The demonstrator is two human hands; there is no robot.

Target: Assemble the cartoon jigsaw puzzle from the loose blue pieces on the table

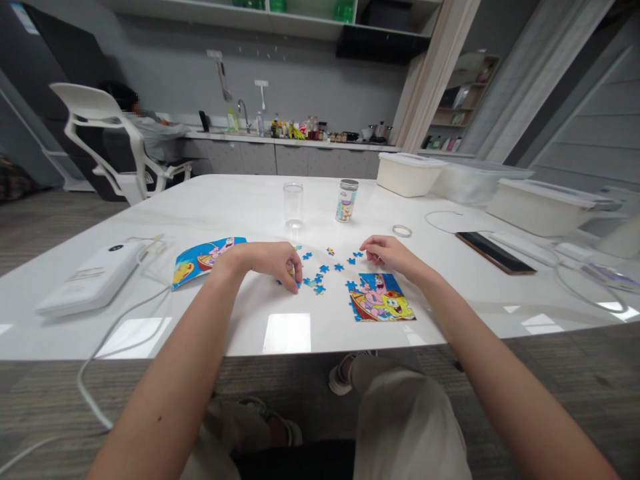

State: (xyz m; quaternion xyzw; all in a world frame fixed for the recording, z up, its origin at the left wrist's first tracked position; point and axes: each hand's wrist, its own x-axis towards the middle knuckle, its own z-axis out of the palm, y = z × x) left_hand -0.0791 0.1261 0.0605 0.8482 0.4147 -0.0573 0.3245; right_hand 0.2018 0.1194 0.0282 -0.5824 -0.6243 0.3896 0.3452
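We get a bright, evenly lit scene, with overhead light landing as hard rectangular glare patches on the glossy white tabletop (287, 332) (the harshest highlights in view). Shadows under the hands (260, 263) stay faint and soft. The grey far wall (310, 80) looks dimmer. Toward the edges we see strong wide-angle bowing, most plainly in the wall shelf (305, 20), and the white office chair (100, 127) looks slightly soft.

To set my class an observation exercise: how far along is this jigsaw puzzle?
Done: a block of joined pieces lies by the right hand. In hand: the left hand closes on what may be a piece. Left: the loose blue pieces scattered between the hands.
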